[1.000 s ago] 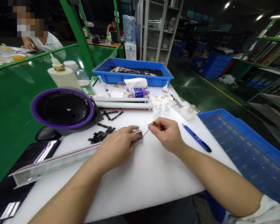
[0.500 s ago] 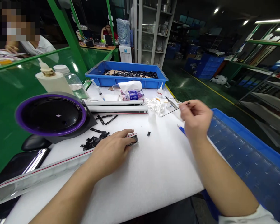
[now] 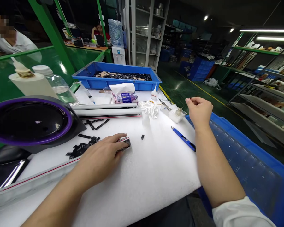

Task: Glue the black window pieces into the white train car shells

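My left hand (image 3: 103, 154) is closed around the end of a long white channel-shaped profile (image 3: 49, 172) with a red stripe, which lies on the white table. A fingertip reaches into its open end. Raised at the right, my right hand (image 3: 200, 112) pinches a thin dark rod (image 3: 186, 103). The rod slants down toward a small glass bottle (image 3: 179, 111) in a clear shallow dish (image 3: 174, 116). One small black rectangular piece (image 3: 142, 137) lies alone right of the profile's end. A heap of similar black pieces (image 3: 79, 150) sits behind my left forearm.
A slim blue cutter knife (image 3: 183, 138) lies beside my right forearm. Behind are crumpled tissue (image 3: 149, 108), a tissue pack (image 3: 125, 97), two more profiles (image 3: 109, 113) and a blue bin (image 3: 118, 84). A purple-rimmed round device (image 3: 69, 121) stands left; a blue crate (image 3: 246, 164) right.
The thin rod has swung from lying across toward the table to pointing down at the bottle. The view has shifted right, showing the dish and more of the blue knife. My left hand keeps its hold.
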Tool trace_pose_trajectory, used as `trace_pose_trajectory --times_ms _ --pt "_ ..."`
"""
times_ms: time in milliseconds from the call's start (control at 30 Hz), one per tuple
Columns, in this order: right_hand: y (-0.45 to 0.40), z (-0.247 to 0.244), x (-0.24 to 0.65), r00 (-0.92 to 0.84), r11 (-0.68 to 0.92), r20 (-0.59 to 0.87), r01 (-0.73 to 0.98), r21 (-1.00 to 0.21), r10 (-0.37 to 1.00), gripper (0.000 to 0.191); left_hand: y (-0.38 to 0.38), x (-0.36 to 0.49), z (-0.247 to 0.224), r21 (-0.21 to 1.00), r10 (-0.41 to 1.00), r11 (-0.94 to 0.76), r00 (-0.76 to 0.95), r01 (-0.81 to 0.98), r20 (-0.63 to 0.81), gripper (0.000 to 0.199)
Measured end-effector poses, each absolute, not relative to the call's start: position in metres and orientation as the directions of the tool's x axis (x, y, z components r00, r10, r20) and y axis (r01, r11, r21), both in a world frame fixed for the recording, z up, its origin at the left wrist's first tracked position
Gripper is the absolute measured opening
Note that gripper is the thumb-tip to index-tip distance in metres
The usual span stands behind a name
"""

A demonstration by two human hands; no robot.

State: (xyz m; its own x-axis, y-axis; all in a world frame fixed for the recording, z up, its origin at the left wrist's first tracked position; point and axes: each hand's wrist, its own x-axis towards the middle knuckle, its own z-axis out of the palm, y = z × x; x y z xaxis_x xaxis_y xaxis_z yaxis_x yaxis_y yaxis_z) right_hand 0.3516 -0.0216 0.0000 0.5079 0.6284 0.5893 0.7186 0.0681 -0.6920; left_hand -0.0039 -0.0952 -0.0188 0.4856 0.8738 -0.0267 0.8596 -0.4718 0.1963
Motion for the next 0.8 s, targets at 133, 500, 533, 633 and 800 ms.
trace_pose_trajectory --times_ms 133,500,533,633,800 --pt "-0.026 0.001 0.342 0.43 0.018 0.56 0.782 -0.623 0.709 0.022 -0.096 -0.003 -0.017 0.21 0.87 -0.478 0.492 0.853 -0.02 0.039" --pt "-0.087 -0.034 0.208 -0.649 0.718 0.318 0.563 -0.409 0.691 0.022 -0.1 -0.003 -0.02 0.192 0.858 -0.503 0.514 0.843 -0.008 0.039" --pt "-0.086 -0.038 0.207 -0.652 0.715 0.307 0.572 -0.401 0.694 0.021 -0.1 -0.002 -0.02 0.191 0.854 -0.509 0.52 0.84 -0.01 0.039" --pt "-0.08 -0.044 0.207 -0.659 0.715 0.298 0.562 -0.416 0.691 0.019 -0.1 -0.002 -0.021 0.189 0.847 -0.52 0.531 0.833 -0.012 0.039" --pt "-0.078 -0.047 0.203 -0.671 0.724 0.304 0.531 -0.439 0.676 0.019 -0.101 -0.003 -0.022 0.188 0.844 -0.524 0.537 0.831 -0.019 0.037"
